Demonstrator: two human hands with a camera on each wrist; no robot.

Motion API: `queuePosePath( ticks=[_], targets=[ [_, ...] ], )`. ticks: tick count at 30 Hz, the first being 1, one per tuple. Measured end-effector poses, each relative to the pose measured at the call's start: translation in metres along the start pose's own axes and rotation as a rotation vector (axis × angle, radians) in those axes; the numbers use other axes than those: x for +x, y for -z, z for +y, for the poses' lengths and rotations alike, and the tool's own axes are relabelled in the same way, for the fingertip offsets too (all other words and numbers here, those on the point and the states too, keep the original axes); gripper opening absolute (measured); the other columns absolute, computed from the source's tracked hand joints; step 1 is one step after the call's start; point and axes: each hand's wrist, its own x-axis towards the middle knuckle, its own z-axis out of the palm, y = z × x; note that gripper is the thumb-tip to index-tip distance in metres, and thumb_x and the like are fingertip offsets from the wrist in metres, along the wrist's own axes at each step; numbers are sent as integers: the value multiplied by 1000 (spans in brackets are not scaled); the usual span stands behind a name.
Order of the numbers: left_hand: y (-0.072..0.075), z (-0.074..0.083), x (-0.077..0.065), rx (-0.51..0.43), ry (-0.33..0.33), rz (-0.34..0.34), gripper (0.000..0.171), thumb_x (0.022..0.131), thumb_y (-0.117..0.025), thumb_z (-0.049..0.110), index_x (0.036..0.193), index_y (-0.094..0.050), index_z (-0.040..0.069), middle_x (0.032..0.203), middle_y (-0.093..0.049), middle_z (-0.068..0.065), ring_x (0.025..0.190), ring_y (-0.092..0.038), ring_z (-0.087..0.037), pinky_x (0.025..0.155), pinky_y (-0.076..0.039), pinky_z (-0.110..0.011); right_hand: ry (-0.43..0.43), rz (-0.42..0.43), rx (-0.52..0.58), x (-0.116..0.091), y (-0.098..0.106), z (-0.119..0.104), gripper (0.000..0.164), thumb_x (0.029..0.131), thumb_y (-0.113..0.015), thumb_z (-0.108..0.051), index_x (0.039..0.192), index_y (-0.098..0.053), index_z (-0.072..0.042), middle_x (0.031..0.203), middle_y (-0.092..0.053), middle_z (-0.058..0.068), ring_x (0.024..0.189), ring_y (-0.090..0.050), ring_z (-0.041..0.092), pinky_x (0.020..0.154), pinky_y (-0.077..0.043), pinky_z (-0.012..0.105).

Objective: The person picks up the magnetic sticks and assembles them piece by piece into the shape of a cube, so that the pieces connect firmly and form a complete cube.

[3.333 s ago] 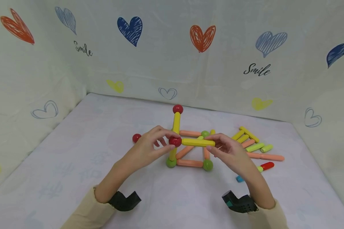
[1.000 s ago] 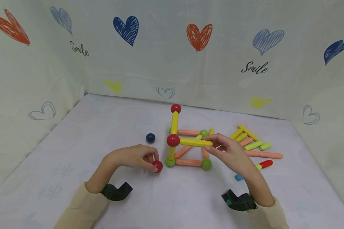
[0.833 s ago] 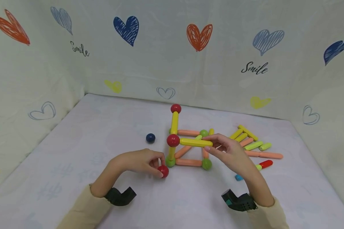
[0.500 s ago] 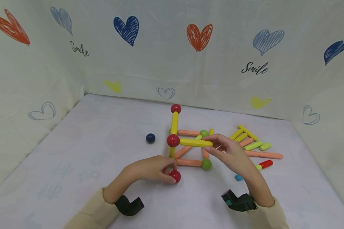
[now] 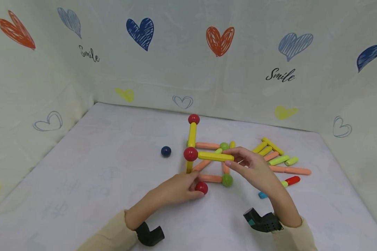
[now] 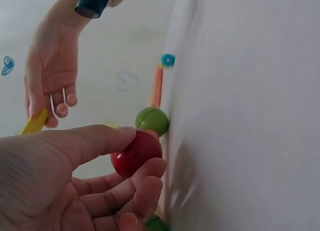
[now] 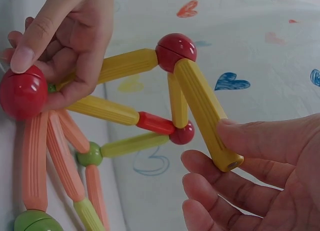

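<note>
My left hand (image 5: 179, 188) pinches a loose red ball (image 5: 201, 188) between thumb and fingers, low at the near side of the stick-and-ball frame, hiding its near-left corner. In the left wrist view, a green ball (image 6: 152, 121) shows just past the held ball. My right hand (image 5: 249, 165) pinches the free end of a yellow stick (image 5: 215, 156) between thumb and index finger. That stick's other end joins a red ball (image 5: 190, 153) atop a yellow upright. A second yellow stick (image 5: 192, 134) links this ball to another red ball (image 5: 193, 119).
The frame's base has orange sticks (image 5: 207, 145) and a green ball (image 5: 227, 180) at its near-right corner. A dark blue ball (image 5: 165, 151) sits left of the frame. Loose yellow, orange and green sticks (image 5: 279, 160) lie at right, with a red stick (image 5: 293, 180) nearer.
My left hand has left the junction ball, picked up the loose red ball at left and carried it right along the frame's near side. The right hand keeps its pinch on the yellow stick.
</note>
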Motion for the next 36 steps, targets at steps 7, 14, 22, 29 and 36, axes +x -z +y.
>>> queuePosePath(
  ticks=[7, 14, 22, 29, 36],
  targets=[
    [-8, 3, 3, 59, 62, 39, 62, 84, -68, 31, 137, -40, 14, 60, -47, 4, 52, -45, -9, 47, -33, -19, 7, -1, -4, 0, 0, 0, 32, 89, -62, -25, 118, -60, -13, 99, -62, 4, 83, -56, 16, 68, -48, 23],
    [-10, 3, 5, 108, 57, 76, 66, 84, -68, 33, 141, -36, 21, 61, -47, 5, 52, -44, -8, 47, -32, -19, 4, 0, -9, 0, 0, -1, 32, 89, -63, -25, 118, -60, -13, 98, -62, 4, 83, -56, 16, 68, -48, 23],
    [-4, 11, -2, 95, 41, 92, 73, 85, -67, 33, 146, -27, 28, 62, -48, 6, 51, -45, -9, 46, -31, -19, -7, 2, -3, 0, 0, 0, 32, 89, -63, -25, 118, -60, -12, 98, -62, 4, 83, -55, 17, 68, -48, 22],
    [19, 24, -16, 64, -192, 289, 21, 86, -66, 27, 105, -60, 19, 64, -51, 11, 56, -45, -5, 50, -40, -18, -10, 0, 4, 2, -1, 1, 33, 89, -63, -25, 118, -60, -12, 99, -63, 4, 84, -55, 18, 69, -49, 22],
    [36, 23, -24, -58, -371, 556, 14, 85, -68, 18, 96, -60, 16, 64, -48, 9, 58, -44, -5, 51, -39, -17, -28, -2, 4, 1, 0, 1, 33, 89, -63, -26, 119, -60, -13, 100, -62, 5, 85, -55, 18, 69, -48, 22]
  ],
)
